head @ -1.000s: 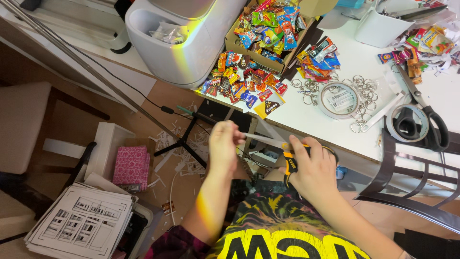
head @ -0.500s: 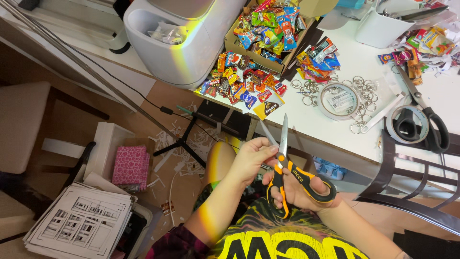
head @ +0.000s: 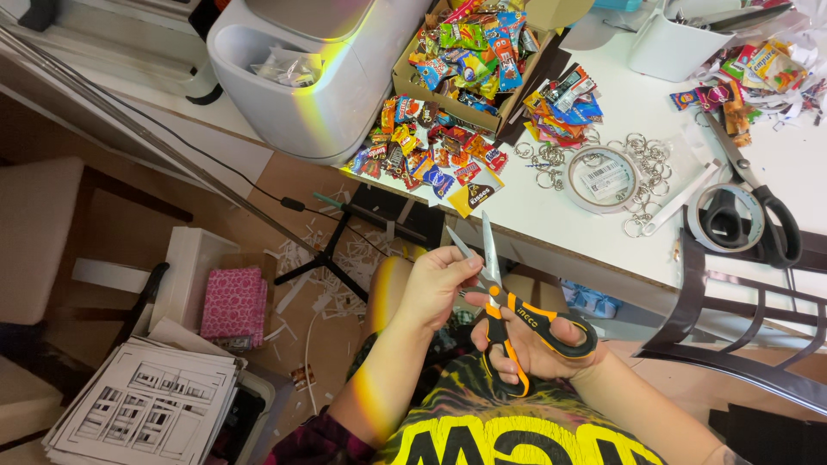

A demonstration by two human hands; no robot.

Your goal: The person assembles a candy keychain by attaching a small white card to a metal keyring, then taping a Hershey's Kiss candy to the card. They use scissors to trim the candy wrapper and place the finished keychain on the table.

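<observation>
Orange-and-black scissors sit low centre of the frame, below the white surface edge, blades parted and pointing up. Right hand is clamped through the handle loops, fingers curled, wrist bent inward for control. Left hand pinches closed near the blades, seemingly steadying something too small to make out. Candy wrappers crowd the surface above.

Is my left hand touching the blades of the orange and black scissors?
Touching. The head view shows the left hand with its fingertips against the open blades of the scissors, near the pivot.
</observation>
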